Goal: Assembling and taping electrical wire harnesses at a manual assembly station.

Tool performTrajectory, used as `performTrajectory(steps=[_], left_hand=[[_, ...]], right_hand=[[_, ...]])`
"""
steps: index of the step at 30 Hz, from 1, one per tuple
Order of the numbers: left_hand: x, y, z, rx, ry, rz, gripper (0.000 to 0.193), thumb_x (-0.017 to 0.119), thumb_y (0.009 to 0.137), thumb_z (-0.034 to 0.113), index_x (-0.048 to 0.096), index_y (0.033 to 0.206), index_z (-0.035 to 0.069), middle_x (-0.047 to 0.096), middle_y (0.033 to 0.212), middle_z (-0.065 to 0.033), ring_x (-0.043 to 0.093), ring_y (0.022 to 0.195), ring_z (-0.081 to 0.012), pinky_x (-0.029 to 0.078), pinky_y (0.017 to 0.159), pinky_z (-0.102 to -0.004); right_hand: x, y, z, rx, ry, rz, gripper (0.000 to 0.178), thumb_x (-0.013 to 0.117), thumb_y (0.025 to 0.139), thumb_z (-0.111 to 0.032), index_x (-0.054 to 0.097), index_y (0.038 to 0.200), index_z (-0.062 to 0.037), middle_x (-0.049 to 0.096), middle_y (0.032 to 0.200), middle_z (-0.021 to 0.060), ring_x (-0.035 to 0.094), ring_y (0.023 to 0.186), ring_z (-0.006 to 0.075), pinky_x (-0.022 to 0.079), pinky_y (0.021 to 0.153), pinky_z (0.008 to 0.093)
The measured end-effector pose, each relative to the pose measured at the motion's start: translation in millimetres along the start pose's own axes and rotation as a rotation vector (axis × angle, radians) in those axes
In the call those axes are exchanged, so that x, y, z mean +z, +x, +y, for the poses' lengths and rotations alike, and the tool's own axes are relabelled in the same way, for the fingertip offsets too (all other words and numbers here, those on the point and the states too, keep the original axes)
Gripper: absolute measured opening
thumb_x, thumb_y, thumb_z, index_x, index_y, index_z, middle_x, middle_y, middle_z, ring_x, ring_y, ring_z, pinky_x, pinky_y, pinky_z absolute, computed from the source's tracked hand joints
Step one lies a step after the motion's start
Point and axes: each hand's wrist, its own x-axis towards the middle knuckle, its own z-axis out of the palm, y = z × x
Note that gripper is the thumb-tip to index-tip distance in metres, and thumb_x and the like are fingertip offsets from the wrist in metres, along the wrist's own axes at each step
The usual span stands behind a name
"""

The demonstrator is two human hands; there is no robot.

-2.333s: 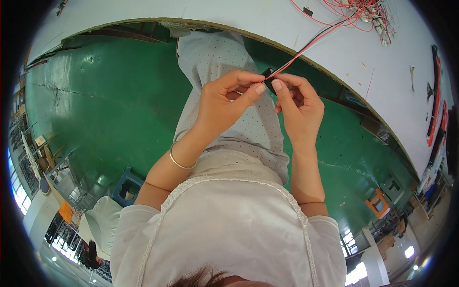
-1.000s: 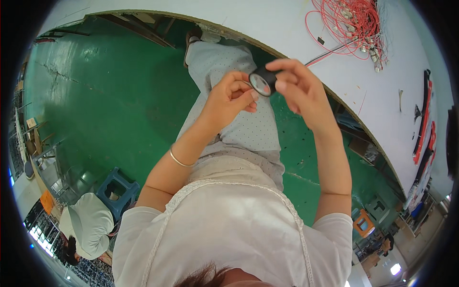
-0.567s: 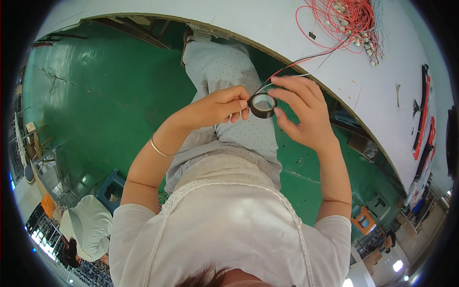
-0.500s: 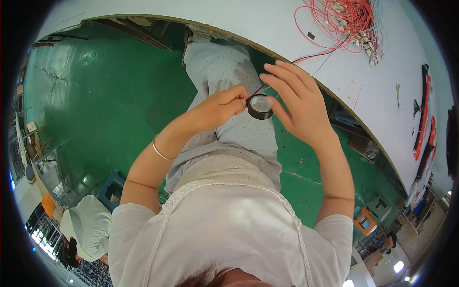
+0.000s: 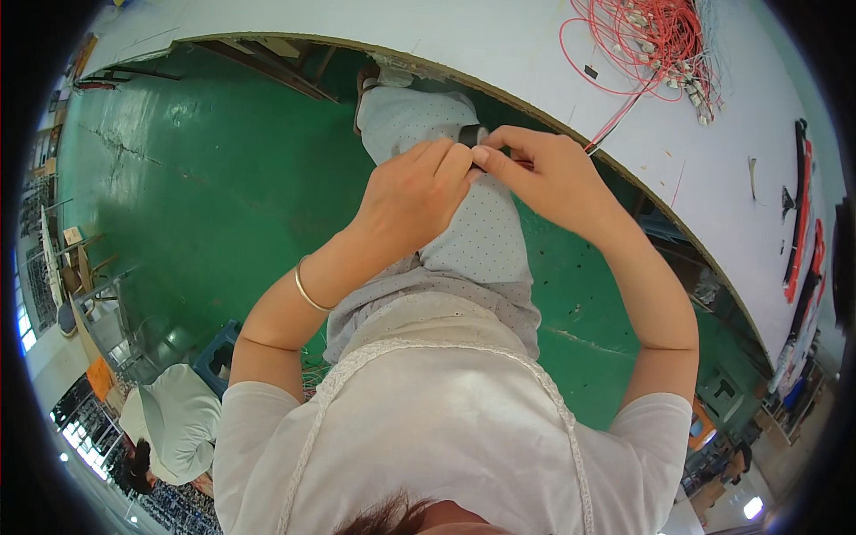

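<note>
Both of my hands meet over my lap, just short of the table edge. My left hand (image 5: 421,194) is closed, its fingertips pinched around thin wires (image 5: 613,123) that run in from the table; the pinched part is hidden. My right hand (image 5: 555,181) is curled, with thumb and index finger drawn together against the left fingertips. Beyond the fingertips a roll of black tape (image 5: 469,135) shows edge-on, touching the right index finger. Part of the roll is hidden, and the wires pass behind the right hand.
On the white table (image 5: 499,45) lies a tangle of red wires (image 5: 655,40) with pale connectors. Black and red sleeved bundles (image 5: 796,214) lie along its right side. A blue stool (image 5: 214,358) and a person in pale clothing (image 5: 178,423) are at lower left.
My right hand, spread beside the tape roll before, has closed in against the left fingertips. The roll has moved up and turned edge-on. My left hand has rotated knuckles-up.
</note>
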Motion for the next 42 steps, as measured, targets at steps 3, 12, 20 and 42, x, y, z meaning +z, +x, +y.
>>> performTrajectory(steps=[3, 12, 20, 42], left_hand=[[9, -5, -10, 0.146, 0.089, 0.191, 0.017, 0.071, 0.086, 0.016, 0.055, 0.086, 0.010, 0.059, 0.079, -0.0024, 0.058, 0.068, -0.0201, 0.047, 0.056, -0.0326], [0, -10, 4, -0.259, -0.502, 0.042, 0.009, 0.068, 0.093, 0.013, 0.065, 0.092, 0.005, 0.062, 0.074, -0.0037, 0.058, 0.065, -0.0133, 0.045, 0.054, -0.0273], [-35, -1, -9, -0.753, -1.577, -0.590, 0.024, 0.051, 0.104, 0.023, 0.066, 0.099, 0.006, 0.055, 0.066, 0.0013, 0.047, 0.057, -0.0028, 0.035, 0.047, -0.0184], [2, 4, 10, 0.361, 0.299, 0.417, 0.021, 0.072, 0.082, 0.007, 0.065, 0.102, 0.005, 0.062, 0.077, -0.0009, 0.057, 0.061, -0.0131, 0.041, 0.047, -0.0232]], right_hand=[[2, 13, 11, -0.054, 0.159, -0.044, 0.032, 0.065, 0.094, -0.035, 0.066, 0.089, -0.0031, 0.045, 0.061, 0.0002, 0.040, 0.058, 0.0091, 0.033, 0.054, 0.0284], [10, 15, 16, 0.046, 0.591, -0.058, 0.025, 0.067, 0.090, -0.023, 0.064, 0.076, -0.0040, 0.048, 0.066, -0.0064, 0.036, 0.061, 0.0037, 0.028, 0.055, 0.0240], [-1, 0, 31, -0.441, 0.921, -0.196, 0.033, 0.058, 0.097, -0.024, 0.062, 0.072, -0.0027, 0.054, 0.069, -0.0012, 0.051, 0.064, 0.0082, 0.035, 0.058, 0.0232], [-11, 14, 19, 0.285, 0.815, -0.452, 0.062, 0.051, 0.095, -0.063, 0.056, 0.076, -0.0041, 0.049, 0.056, -0.0004, 0.035, 0.052, 0.0061, 0.025, 0.047, 0.0230]])
